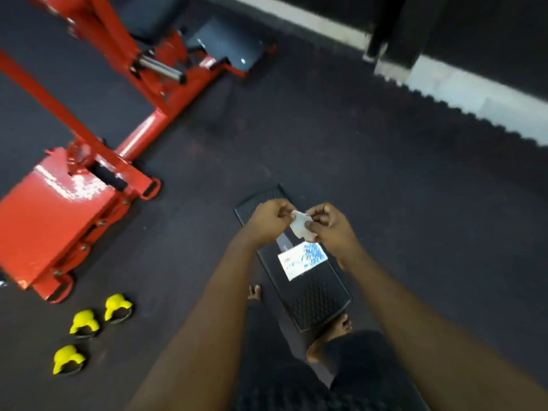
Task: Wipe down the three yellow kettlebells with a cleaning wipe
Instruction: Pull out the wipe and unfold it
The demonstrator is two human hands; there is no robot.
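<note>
A crumpled white cleaning wipe (301,225) is pinched between my left hand (268,222) and right hand (329,226), fingers closed on it. Below lies a white-and-blue wipe packet (302,260), print unreadable, on a black step platform (314,295). Three yellow kettlebells (84,323) stand well left on the floor.

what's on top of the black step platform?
A white and blue wipes pack lies flat on the step platform. Both hands, left hand and right hand, hold a white wipe above it. The hands and wipe cover part of its far end.
</note>
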